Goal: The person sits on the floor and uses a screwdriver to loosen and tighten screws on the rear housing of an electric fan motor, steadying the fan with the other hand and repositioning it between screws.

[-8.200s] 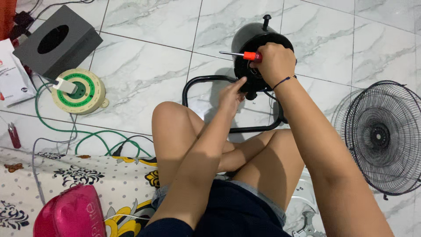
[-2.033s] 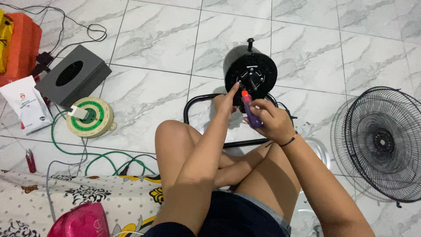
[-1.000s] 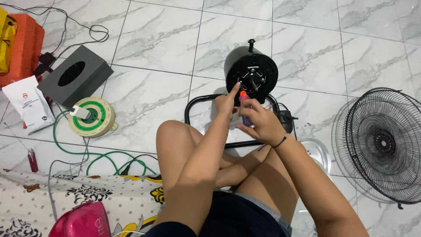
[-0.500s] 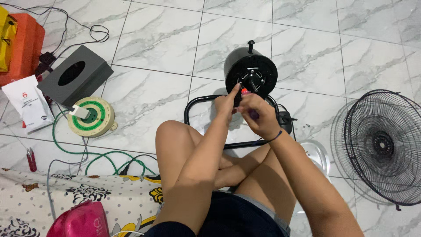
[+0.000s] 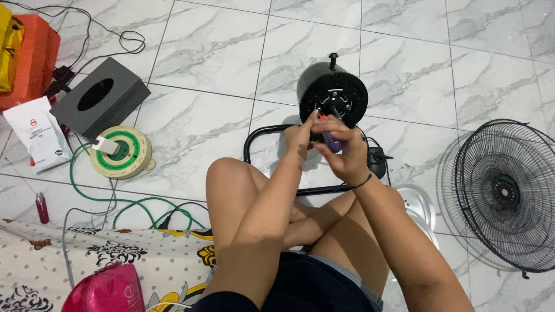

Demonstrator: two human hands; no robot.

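Seen from the head camera, the black fan motor housing (image 5: 333,97) stands on the tiled floor, its round face turned up, just beyond the person's knees and inside the far bend of the black tube stand (image 5: 254,151). The right hand (image 5: 346,155) is curled shut around a screwdriver (image 5: 330,137) with a purple grip and red collar, its tip toward the near rim of the housing; the left hand (image 5: 299,136) reaches the same rim, fingers drawn together and one fingertip touching the black face. The likeliest slip, as I judge it, is the tip skating off a small screw and jabbing the left fingers right beside it, since both hands crowd one spot. A loosened screw could also roll off across the smooth tiles, toward the fan grille (image 5: 509,193) right of the housing. Against the frame half a second earlier, the housing stays put; the right hand now sits lower, with more of the purple grip showing.
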